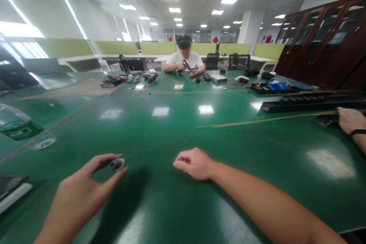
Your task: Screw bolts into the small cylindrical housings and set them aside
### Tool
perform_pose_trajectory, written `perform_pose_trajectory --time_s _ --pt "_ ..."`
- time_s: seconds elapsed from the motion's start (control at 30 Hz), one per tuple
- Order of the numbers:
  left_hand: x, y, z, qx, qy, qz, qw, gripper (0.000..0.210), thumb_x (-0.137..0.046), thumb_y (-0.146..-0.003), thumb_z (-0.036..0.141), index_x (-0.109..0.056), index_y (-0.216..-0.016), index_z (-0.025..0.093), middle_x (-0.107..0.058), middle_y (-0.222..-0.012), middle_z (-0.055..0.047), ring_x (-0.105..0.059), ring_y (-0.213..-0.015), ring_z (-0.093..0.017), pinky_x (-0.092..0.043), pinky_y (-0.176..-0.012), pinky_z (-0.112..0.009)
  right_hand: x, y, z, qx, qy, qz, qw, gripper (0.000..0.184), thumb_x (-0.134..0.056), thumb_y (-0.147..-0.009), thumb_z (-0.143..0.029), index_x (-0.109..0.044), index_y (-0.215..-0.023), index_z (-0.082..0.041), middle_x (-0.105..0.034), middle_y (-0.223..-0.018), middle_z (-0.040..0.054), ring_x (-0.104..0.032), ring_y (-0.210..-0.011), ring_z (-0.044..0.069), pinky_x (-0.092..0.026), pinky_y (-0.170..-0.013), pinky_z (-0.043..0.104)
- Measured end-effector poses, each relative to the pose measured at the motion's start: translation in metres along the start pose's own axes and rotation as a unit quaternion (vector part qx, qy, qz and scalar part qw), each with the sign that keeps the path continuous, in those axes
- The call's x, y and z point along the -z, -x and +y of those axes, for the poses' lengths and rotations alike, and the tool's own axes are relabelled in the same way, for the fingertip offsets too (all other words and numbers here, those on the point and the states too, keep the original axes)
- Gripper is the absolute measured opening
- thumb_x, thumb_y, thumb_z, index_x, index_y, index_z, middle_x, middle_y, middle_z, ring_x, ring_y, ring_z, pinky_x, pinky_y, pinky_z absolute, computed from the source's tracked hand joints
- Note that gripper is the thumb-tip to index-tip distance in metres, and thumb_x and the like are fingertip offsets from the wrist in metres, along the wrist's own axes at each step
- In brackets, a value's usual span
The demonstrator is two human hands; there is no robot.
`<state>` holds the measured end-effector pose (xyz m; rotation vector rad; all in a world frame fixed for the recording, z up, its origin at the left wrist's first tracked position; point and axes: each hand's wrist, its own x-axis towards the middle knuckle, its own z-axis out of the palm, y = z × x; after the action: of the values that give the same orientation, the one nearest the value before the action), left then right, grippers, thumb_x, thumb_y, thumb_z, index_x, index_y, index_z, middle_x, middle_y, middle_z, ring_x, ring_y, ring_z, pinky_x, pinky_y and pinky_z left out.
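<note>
My left hand [82, 187] is raised a little over the green table [160, 141], pinching a small round dark piece with a pale rim [117, 164] between thumb and fingertips. The kind of piece is not clear. To the right, my right hand [193, 163] rests on the tabletop with its fingers curled in. Nothing shows in it. A clear plastic bottle with a green label [20, 129] is beyond my left hand, at the left edge.
Across the table a person [184, 59] holds a dark tool [187, 65]. Another person's hand [350, 120] is at the right edge by thin yellowish rods [257, 120] and a black rail [303, 105]. A dark flat item with a white edge [14, 192] is at lower left.
</note>
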<state>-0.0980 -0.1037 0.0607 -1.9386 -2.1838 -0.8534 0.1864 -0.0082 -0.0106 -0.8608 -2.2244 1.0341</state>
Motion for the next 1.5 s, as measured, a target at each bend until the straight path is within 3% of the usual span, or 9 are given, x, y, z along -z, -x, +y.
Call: perform_pose_trajectory --time_s 0.13,0.23,0.37,0.47,0.6,1.23,1.5 --pt "-0.032 -0.032 0.052 -0.101 0.101 -0.057 0.988 0.034 -0.065 -0.079 0.047 -0.065 -0.105 0.026 -0.074 -0.099 -0.001 -0.070 -0.090 -0.023 -0.053 -0.082 -0.033 0.001 -0.001 0.002 -0.018 0.003 0.078 0.997 0.033 -0.060 -0.091 -0.047 -0.072 -0.085 -0.017 -0.065 -0.068 -0.0003 -0.055 -0.059 0.010 -0.037 -0.056 0.021" --pt "-0.066 -0.047 0.080 -0.149 0.157 -0.102 0.971 0.024 -0.068 -0.078 0.037 -0.065 -0.098 0.023 -0.073 -0.093 -0.001 -0.069 -0.088 -0.022 -0.053 -0.081 -0.032 0.003 -0.003 0.004 -0.066 0.042 0.135 0.988 0.033 -0.061 -0.089 -0.048 -0.070 -0.080 -0.017 -0.067 -0.069 0.0006 -0.057 -0.060 0.011 -0.037 -0.056 0.022" --pt "-0.110 -0.053 0.081 -0.183 0.202 -0.121 0.955 0.022 -0.070 -0.078 0.032 -0.064 -0.097 0.022 -0.071 -0.093 -0.001 -0.068 -0.086 -0.020 -0.052 -0.079 -0.031 0.006 -0.005 0.005 -0.107 0.172 0.126 0.971 0.025 -0.067 -0.082 -0.044 -0.069 -0.072 -0.021 -0.069 -0.068 0.0009 -0.059 -0.062 0.015 -0.034 -0.057 0.025" --pt "-0.126 -0.051 0.069 -0.186 0.225 -0.120 0.949 0.028 -0.073 -0.078 0.037 -0.063 -0.099 0.021 -0.071 -0.092 -0.001 -0.067 -0.084 -0.019 -0.052 -0.077 -0.030 0.006 -0.007 0.005 -0.113 0.215 0.108 0.964 0.023 -0.066 -0.083 -0.044 -0.071 -0.073 -0.024 -0.072 -0.071 0.0012 -0.062 -0.065 0.017 -0.034 -0.059 0.027" --pt "-0.126 -0.052 0.061 -0.178 0.235 -0.110 0.949 0.030 -0.073 -0.079 0.039 -0.063 -0.099 0.020 -0.070 -0.091 -0.001 -0.067 -0.083 -0.019 -0.051 -0.077 -0.030 0.006 -0.010 0.007 -0.117 0.211 0.106 0.965 0.024 -0.065 -0.083 -0.046 -0.070 -0.073 -0.024 -0.072 -0.071 0.0006 -0.062 -0.065 0.017 -0.033 -0.058 0.027" --pt "-0.125 -0.049 0.071 -0.181 0.276 -0.110 0.937 0.016 -0.070 -0.077 0.024 -0.066 -0.091 0.020 -0.070 -0.089 -0.001 -0.065 -0.082 -0.018 -0.050 -0.076 -0.029 0.009 -0.009 0.006 -0.130 0.172 0.101 0.971 0.018 -0.067 -0.081 -0.038 -0.067 -0.072 -0.022 -0.068 -0.067 -0.0018 -0.055 -0.058 0.013 -0.030 -0.055 0.024" --pt "-0.127 -0.046 0.069 -0.207 0.287 -0.126 0.927 0.015 -0.066 -0.078 0.018 -0.065 -0.092 0.022 -0.068 -0.091 -0.003 -0.063 -0.084 -0.019 -0.049 -0.076 -0.030 0.007 -0.007 0.009 -0.135 0.126 0.116 0.976 0.017 -0.067 -0.080 -0.032 -0.067 -0.095 -0.025 -0.067 -0.070 -0.0033 -0.058 -0.060 0.014 -0.031 -0.056 0.024"
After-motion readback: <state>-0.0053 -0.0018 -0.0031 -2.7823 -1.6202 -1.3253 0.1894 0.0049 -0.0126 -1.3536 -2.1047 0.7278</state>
